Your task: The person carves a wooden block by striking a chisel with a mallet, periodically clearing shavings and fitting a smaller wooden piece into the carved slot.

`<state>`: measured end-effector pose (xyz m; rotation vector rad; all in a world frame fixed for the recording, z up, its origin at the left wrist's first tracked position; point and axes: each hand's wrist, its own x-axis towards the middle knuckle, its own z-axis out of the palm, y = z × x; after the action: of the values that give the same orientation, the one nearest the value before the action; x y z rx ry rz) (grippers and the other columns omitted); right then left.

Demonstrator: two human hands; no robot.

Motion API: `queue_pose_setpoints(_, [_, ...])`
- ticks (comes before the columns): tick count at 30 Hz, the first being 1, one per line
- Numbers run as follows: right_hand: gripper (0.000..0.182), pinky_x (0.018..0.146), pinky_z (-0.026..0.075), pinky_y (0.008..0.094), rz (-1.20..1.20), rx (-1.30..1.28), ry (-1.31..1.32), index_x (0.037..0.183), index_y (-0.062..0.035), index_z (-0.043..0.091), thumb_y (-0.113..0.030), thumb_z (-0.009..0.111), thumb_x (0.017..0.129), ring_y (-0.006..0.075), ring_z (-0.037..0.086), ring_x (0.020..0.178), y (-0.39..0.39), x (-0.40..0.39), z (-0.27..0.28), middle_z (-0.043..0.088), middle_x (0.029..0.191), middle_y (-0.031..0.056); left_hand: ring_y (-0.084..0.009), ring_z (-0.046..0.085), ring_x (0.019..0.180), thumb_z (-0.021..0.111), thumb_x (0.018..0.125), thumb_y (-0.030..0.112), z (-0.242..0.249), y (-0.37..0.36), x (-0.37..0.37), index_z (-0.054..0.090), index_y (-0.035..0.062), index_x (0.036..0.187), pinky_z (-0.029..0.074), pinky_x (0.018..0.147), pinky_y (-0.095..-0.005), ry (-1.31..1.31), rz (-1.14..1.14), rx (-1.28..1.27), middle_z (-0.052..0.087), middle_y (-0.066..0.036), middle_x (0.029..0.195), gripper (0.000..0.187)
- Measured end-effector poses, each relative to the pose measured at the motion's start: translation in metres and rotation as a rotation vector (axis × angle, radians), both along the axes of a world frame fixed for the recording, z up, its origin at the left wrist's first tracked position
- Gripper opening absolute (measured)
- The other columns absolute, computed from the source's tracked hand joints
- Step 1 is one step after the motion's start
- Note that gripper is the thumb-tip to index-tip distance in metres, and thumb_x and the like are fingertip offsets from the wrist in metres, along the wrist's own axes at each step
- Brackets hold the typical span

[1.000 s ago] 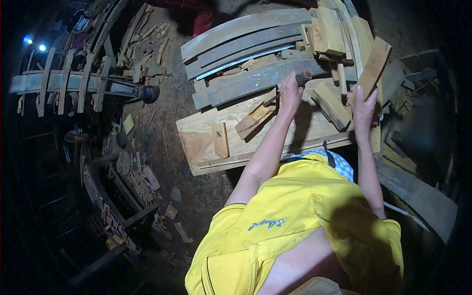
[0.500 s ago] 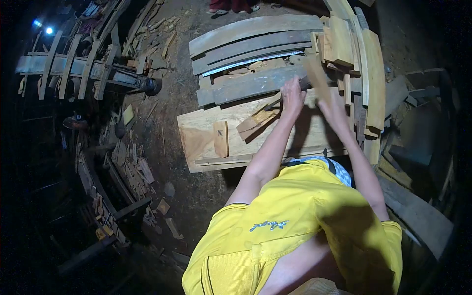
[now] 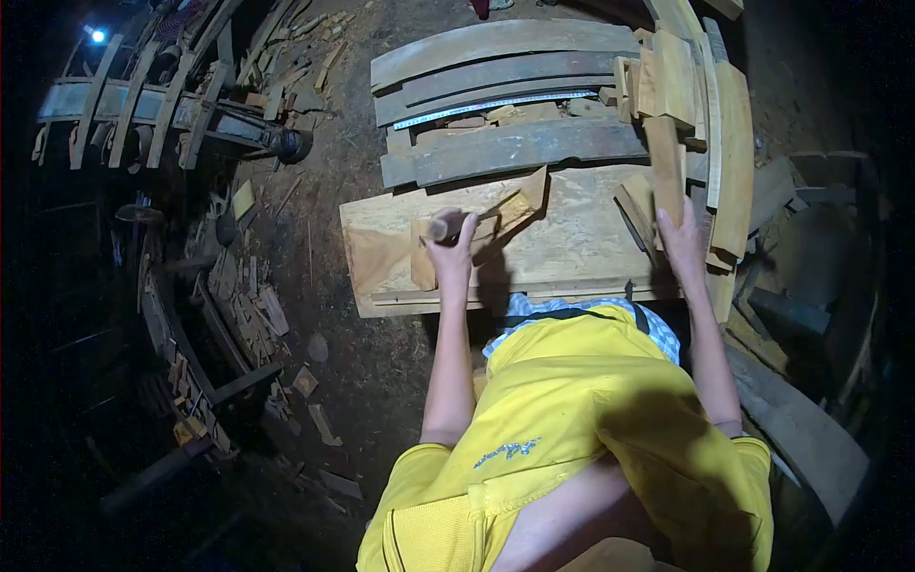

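My left hand [image 3: 451, 257] is closed around the thick, rounded handle [image 3: 445, 226] of a tool over the bench. A thin dark shaft [image 3: 503, 206] runs from it across a wooden block [image 3: 522, 208], one end of which is tilted to the upper right. At the right, my right hand [image 3: 681, 243] grips the lower end of a long wooden piece [image 3: 664, 162], which points away from me. Left of that hand lies a short wooden piece [image 3: 633, 205] with a dark strip along it. A small flat block [image 3: 422, 262] rests beside my left hand, partly hidden by it.
Both hands are over a plank-topped bench [image 3: 381, 276]. Curved grey boards [image 3: 534, 148] and a measuring tape [image 3: 496, 109] lie across its far side. Stacked wooden pieces [image 3: 729, 162] line the right edge. Slatted timber [image 3: 143, 105] and scraps [image 3: 257, 324] cover the floor at left.
My left hand has swung left and nearer with the tool, and the wooden block has turned. My right hand has moved right and lower, with the blurred wooden piece now steady.
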<state>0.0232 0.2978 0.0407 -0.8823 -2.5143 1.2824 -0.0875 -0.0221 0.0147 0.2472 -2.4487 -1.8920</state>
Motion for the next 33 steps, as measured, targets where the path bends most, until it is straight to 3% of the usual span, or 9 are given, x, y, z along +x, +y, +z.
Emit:
queue_pose_setpoints(8, [0.051, 0.074, 0.049, 0.0424, 0.802, 0.217, 0.283, 0.13, -0.0169, 0.04, -0.029, 0.057, 0.083, 0.0338, 0.06, 0.088, -0.133, -0.036, 0.057, 0.06, 0.103, 0.0169, -0.0137, 0.054, 0.094, 0.066, 0.08, 0.01, -0.018, -0.026, 0.045, 0.054, 0.0017, 0.105, 0.043, 0.086, -0.0275, -0.047, 0.148, 0.248, 0.057, -0.007, 0.104, 0.029])
queue_pose_setpoints(10, [0.057, 0.07, 0.05, 0.0407, 1.368, 0.25, -0.188, 0.134, -0.0208, 0.032, -0.035, 0.055, 0.084, 0.0355, 0.06, 0.08, -0.189, -0.045, 0.125, 0.059, 0.091, 0.0176, -0.014, 0.053, 0.096, 0.064, 0.082, 0.008, -0.05, -0.04, 0.05, 0.055, 0.0011, 0.108, 0.041, 0.088, -0.0271, 0.069, 0.096, 0.395, 0.057, -0.008, 0.107, 0.028])
queue_pose_setpoints(12, [0.061, 0.05, 0.048, 0.0308, 1.559, 0.319, 0.451, 0.14, -0.0275, 0.023, -0.017, 0.047, 0.085, 0.0305, 0.06, 0.066, -0.224, -0.029, 0.13, 0.053, 0.077, 0.0182, -0.014, 0.053, 0.097, 0.062, 0.083, 0.006, -0.043, -0.037, 0.052, 0.055, 0.0008, 0.111, 0.042, 0.088, -0.0271, 0.038, 0.158, 0.352, 0.058, -0.008, 0.108, 0.029])
queue_pose_setpoints(19, [0.06, 0.041, 0.039, 0.0245, 1.665, 0.355, 0.444, 0.134, -0.0237, 0.031, -0.01, 0.048, 0.078, 0.0153, 0.044, 0.046, -0.244, -0.051, 0.102, 0.043, 0.064, 0.0049, -0.0163, 0.051, 0.103, 0.062, 0.083, 0.004, -0.064, -0.033, 0.063, 0.051, -0.0008, 0.11, 0.04, 0.092, -0.0293, 0.321, 0.168, 0.57, 0.054, -0.011, 0.113, 0.03])
queue_pose_setpoints(21, [0.062, 0.041, 0.044, 0.0267, 1.466, 1.084, 0.299, 0.137, -0.0166, 0.026, -0.006, 0.044, 0.079, 0.0152, 0.05, 0.05, -0.253, -0.047, 0.088, 0.053, 0.07, 0.0173, -0.0172, 0.051, 0.104, 0.06, 0.083, 0.004, -0.062, -0.031, 0.061, 0.049, -0.0008, 0.111, 0.04, 0.092, -0.03, 0.192, 0.195, 0.353, 0.054, -0.011, 0.112, 0.03])
queue_pose_setpoints(23, [0.066, 0.062, 0.054, 0.0463, 1.55, 0.923, 0.536, 0.139, -0.0191, 0.022, -0.007, 0.044, 0.078, 0.0163, 0.051, 0.049, -0.254, -0.034, 0.141, 0.053, 0.067, 0.016, -0.0174, 0.051, 0.103, 0.06, 0.084, 0.004, -0.055, -0.035, 0.064, 0.05, -0.0005, 0.111, 0.04, 0.093, -0.0303, 0.102, 0.19, 0.417, 0.054, -0.011, 0.112, 0.03])
queue_pose_setpoints(25, [0.049, 0.065, 0.031, 0.0804, 1.938, 0.789, 0.383, 0.133, -0.0227, 0.033, -0.019, 0.045, 0.085, 0.0237, 0.062, 0.065, -0.256, -0.021, 0.14, 0.057, 0.071, 0.0097, -0.0176, 0.051, 0.103, 0.059, 0.084, 0.004, -0.058, -0.034, 0.064, 0.05, -0.0003, 0.111, 0.039, 0.093, -0.0305, 0.019, 0.181, 0.477, 0.054, -0.011, 0.113, 0.029])
queue_pose_setpoints(28, [0.061, 0.072, 0.046, 0.0622, 1.767, 0.572, 0.758, 0.134, -0.0326, 0.033, -0.01, 0.045, 0.079, 0.0203, 0.051, 0.047, -0.242, -0.038, 0.088, 0.045, 0.067, 0.0086, -0.0177, 0.051, 0.103, 0.06, 0.084, 0.004, -0.08, -0.039, 0.065, 0.051, -0.0001, 0.111, 0.039, 0.093, -0.0309, 0.125, 0.187, 0.383, 0.055, -0.011, 0.113, 0.028])
queue_pose_setpoints(33, [0.059, 0.044, 0.051, 0.0344, 1.661, 0.258, 0.161, 0.133, -0.027, 0.037, -0.009, 0.05, 0.079, 0.0236, 0.061, 0.056, -0.221, -0.028, 0.087, 0.048, 0.097, 0.028, -0.0188, 0.051, 0.105, 0.059, 0.085, 0.007, -0.082, -0.039, 0.069, 0.05, -0.001, 0.112, 0.038, 0.096, -0.0319, 0.034, 0.337, 0.716, 0.054, -0.013, 0.117, 0.03])
